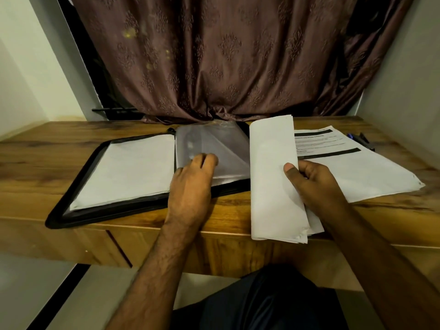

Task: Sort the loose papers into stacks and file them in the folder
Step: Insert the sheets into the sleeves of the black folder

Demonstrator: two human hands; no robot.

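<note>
1. The left hand [192, 177] pressed on a clear plastic sleeve [214, 148] in the open black folder [78, 186], fingers bent, likely to open it.
2. The right hand [312, 184] gripped a bundle of papers [273, 177], ready to slide in.
3. More printed papers [357, 170] lay on the wooden desk [35, 153]; their words were too blurry to read.

A wooden desk [226, 210] with a strong grain fills the middle of the view, its front edge running across below. Behind it hangs a brown curtain [214, 58] with an embossed leaf pattern, its folds gathered where they meet the desk's back edge. Pale walls [31, 75] close in on either side. Pens [363, 140], dark and blue, lie near the desk's far right corner. A dark rod [114, 110] shows left of the curtain's foot.
</note>
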